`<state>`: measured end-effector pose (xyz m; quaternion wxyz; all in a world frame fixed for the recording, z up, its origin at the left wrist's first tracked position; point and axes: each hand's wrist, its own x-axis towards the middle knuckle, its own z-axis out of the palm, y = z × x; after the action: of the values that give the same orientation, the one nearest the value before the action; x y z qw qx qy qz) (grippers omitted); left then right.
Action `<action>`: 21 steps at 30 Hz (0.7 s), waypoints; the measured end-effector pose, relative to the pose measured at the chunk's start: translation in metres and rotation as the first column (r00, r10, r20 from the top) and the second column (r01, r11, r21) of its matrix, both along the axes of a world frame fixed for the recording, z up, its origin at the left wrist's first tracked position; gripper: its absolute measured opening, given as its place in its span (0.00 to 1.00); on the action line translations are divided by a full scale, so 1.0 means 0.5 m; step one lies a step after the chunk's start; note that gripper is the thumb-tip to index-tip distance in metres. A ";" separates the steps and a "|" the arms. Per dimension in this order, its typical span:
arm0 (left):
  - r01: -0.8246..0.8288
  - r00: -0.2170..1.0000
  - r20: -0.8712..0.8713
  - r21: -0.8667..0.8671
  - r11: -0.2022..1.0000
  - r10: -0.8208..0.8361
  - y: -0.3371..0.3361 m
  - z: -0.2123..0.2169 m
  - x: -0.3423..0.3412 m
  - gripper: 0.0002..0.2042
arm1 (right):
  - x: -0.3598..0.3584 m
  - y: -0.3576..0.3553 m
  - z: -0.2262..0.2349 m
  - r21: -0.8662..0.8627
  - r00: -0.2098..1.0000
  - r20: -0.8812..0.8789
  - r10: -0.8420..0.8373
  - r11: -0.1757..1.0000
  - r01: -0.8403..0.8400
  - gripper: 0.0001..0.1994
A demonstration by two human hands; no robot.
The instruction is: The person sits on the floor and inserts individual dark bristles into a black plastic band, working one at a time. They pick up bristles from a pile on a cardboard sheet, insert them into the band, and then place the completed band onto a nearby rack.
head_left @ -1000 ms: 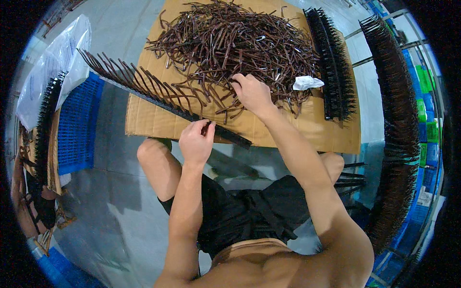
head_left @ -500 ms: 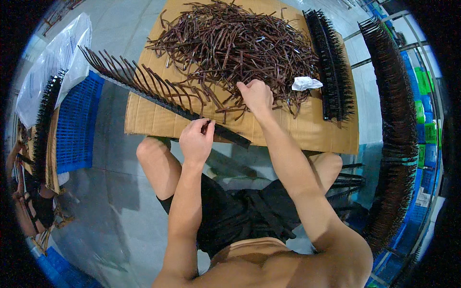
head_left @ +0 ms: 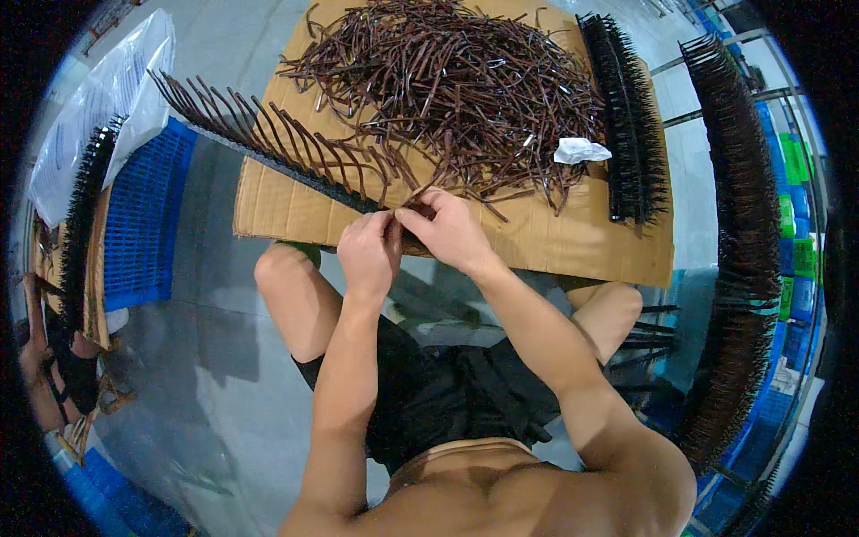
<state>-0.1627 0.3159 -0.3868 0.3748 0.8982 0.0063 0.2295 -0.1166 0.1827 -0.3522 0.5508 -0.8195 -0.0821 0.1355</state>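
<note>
A long black strip [head_left: 309, 180] with a row of curved brown pieces standing along it slants over the front left of the cardboard. My left hand [head_left: 369, 255] is closed round its near end. My right hand [head_left: 450, 233] pinches a thin brown piece [head_left: 417, 193], which looks like a short bent strip, against the black strip beside my left fingers. Where the piece meets the strip is hidden by my fingertips. Beyond both hands, a heap of loose brown pieces [head_left: 465, 80] covers much of the cardboard [head_left: 573, 255].
A crumpled white scrap [head_left: 582, 150] lies right of the heap, near black bristly strips [head_left: 625, 121]. Farther right hangs a long row of dark filled strips [head_left: 738, 206]. A blue crate [head_left: 146, 224] and a clear plastic bag [head_left: 107, 116] are at left.
My right hand has come back from the heap's near edge to my left hand, bringing a brown piece. My left hand stays on the black strip.
</note>
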 end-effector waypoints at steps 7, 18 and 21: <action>-0.001 0.996 -0.092 0.004 1.000 0.002 0.003 0.003 -0.003 0.06 | -0.006 0.005 0.001 -0.029 0.998 0.054 -0.012 0.999 0.013 0.14; -0.178 0.939 -0.302 -0.015 0.984 0.165 0.011 0.015 -0.005 0.09 | 0.132 -0.067 0.000 -0.524 0.875 0.406 0.266 0.852 -0.016 0.08; -0.148 0.948 -0.308 -0.206 0.967 0.079 0.003 0.018 -0.013 0.10 | 0.181 -0.096 -0.010 -0.635 0.764 0.583 0.275 0.741 0.218 0.09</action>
<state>-0.1693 0.3173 -0.3778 0.4557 0.8720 0.1407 0.1107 -0.0262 0.1349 -0.3571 0.1530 -0.9542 -0.2247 -0.1250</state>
